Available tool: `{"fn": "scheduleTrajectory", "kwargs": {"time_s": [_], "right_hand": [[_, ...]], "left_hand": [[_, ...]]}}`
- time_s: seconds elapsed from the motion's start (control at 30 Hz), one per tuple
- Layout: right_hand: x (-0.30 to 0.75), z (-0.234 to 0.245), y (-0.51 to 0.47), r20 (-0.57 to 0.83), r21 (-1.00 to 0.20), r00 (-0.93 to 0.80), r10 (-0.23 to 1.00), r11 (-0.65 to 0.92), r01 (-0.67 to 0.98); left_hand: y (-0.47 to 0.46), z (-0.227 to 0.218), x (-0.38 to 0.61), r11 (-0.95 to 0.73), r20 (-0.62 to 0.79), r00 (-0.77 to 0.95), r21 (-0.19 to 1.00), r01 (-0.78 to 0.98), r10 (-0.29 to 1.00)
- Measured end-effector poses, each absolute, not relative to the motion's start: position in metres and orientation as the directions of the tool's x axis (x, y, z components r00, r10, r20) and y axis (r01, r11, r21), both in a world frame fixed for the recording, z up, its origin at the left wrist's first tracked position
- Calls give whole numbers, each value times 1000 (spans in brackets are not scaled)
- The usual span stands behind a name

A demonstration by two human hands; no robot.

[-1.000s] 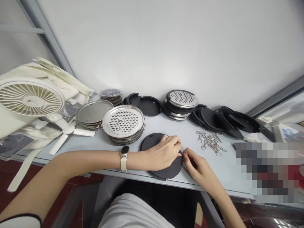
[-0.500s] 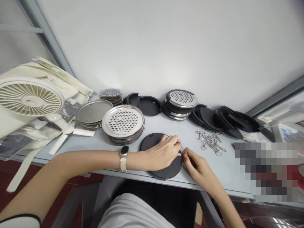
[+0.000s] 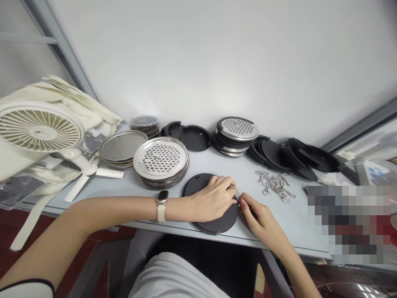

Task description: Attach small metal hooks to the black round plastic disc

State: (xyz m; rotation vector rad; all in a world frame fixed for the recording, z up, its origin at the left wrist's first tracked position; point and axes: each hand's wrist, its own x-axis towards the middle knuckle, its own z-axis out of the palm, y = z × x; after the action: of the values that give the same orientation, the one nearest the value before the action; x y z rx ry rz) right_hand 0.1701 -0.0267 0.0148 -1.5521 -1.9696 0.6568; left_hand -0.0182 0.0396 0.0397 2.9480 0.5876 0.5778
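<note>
A round black disc [image 3: 198,186] lies flat at the table's front edge. My left hand [image 3: 214,200] rests on top of it, fingers curled, pinching a small metal clip [image 3: 237,196] at the disc's right rim. My right hand [image 3: 259,219] meets it from the right, fingertips pinched on the same clip. A watch sits on my left wrist. A loose pile of metal clips [image 3: 274,185] lies just right of the disc.
Stacks of perforated steel plates [image 3: 161,159] and plain steel plates [image 3: 121,147] stand to the left. More black discs [image 3: 294,157] and a steel-topped stack [image 3: 237,132] line the wall. A cream fan [image 3: 37,130] lies far left. The grey table edge [image 3: 279,244] is close.
Both hands stay at the disc's right rim with only slight finger shifts; the right hand has edged a little lower.
</note>
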Motion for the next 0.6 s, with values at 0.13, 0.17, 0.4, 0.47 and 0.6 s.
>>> {"fn": "scheduleTrajectory", "kwargs": {"time_s": [0.13,0.17,0.4,0.47,0.6], "right_hand": [[170,14,-26,112,-667,-188,976,214,714],[170,14,-26,111,-667,-188,976,214,714],[169,14,-27,114,-656,-185,976,214,724],[169,13,-27,113,-658,-185,976,213,722],[169,14,-27,117,-657,-185,976,216,722]], "left_hand": [[40,40,-18,-923,344,857,149,354,384],[40,40,-18,-924,344,857,146,354,383],[41,38,-18,-926,354,855,151,347,379],[41,39,-18,-925,351,856,151,349,380],[41,39,-18,-927,346,860,141,347,374]]}}
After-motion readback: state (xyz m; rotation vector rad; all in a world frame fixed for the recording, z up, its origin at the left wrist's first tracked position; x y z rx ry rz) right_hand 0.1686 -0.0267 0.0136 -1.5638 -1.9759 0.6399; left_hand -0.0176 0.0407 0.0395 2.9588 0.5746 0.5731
